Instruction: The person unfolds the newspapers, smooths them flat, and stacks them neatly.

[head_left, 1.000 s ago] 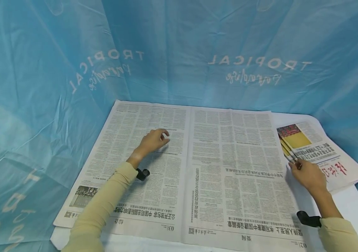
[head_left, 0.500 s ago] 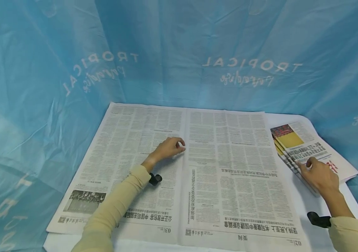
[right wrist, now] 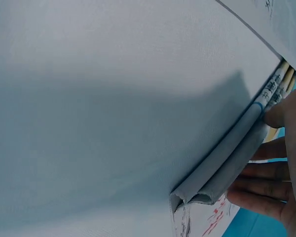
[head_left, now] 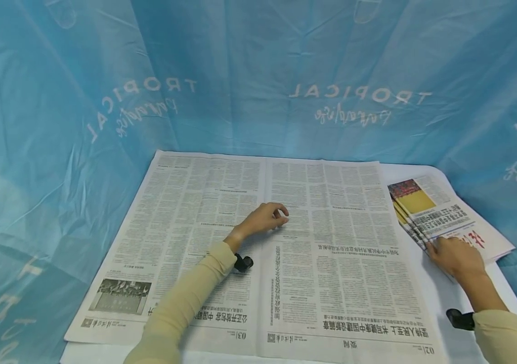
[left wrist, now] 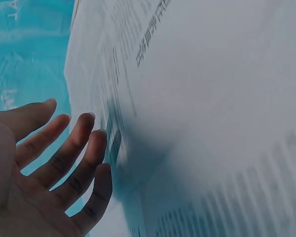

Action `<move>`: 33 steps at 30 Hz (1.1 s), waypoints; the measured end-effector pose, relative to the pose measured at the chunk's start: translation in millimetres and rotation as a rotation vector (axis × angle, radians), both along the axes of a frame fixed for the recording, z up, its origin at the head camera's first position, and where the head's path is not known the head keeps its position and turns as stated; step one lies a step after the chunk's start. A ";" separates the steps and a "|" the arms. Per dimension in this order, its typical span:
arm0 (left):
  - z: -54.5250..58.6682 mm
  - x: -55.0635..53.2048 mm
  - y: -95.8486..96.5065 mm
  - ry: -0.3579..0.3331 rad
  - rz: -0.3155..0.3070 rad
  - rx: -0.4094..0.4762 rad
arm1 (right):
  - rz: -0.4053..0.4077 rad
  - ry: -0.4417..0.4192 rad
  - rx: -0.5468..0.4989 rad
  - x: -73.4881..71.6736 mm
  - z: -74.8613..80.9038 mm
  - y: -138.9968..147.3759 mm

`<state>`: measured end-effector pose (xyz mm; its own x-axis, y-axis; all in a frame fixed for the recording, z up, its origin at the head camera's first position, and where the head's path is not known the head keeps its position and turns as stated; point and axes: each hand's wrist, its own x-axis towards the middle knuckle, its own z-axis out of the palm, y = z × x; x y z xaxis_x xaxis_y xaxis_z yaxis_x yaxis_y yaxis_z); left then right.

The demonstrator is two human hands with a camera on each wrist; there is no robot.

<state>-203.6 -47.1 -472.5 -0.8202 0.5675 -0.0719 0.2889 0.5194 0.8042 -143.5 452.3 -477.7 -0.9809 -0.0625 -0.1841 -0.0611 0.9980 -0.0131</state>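
Note:
A large newspaper (head_left: 349,222) lies spread flat over most of the white table. Over its centre fold hovers my left hand (head_left: 263,218), fingers loosely bent and holding nothing; the left wrist view shows the same hand (left wrist: 54,182) with its palm and spread fingers near the paper. To the right lies a small stack of folded newspapers (head_left: 445,220), with a yellow and red picture on top. My right hand (head_left: 459,259) grips the stack's near left edge. In the right wrist view the thumb (right wrist: 275,118) presses the rolled folds (right wrist: 222,153), the other fingers partly hidden behind.
The white table (head_left: 445,303) shows along the right side and the front. Blue plastic curtains (head_left: 258,76) with white lettering hang close around the left, back and right. A dark camera (head_left: 460,319) sits on the right wrist.
My left hand has moved right, from the left page to the centre fold. My right hand has released an earlier pinch, shifted along the folded newspapers and taken their edge again.

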 end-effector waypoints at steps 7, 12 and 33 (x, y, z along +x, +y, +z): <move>-2.7 0.2 12.7 -0.003 -0.027 -0.005 | 0.062 0.055 0.009 -1.2 -1.2 -14.9; -3.0 0.8 22.6 -0.007 -0.029 -0.007 | 0.030 0.052 -0.001 1.7 -0.1 -16.3; -6.0 -3.6 45.6 -0.087 -0.098 0.050 | -0.126 0.032 -0.112 23.4 11.0 -16.7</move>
<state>-207.2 -1.5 -478.5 -0.7522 0.6497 -0.1100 0.2643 0.4504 0.8528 -120.0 435.5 -466.7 -0.9875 0.0431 -0.1515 0.0625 0.9902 -0.1251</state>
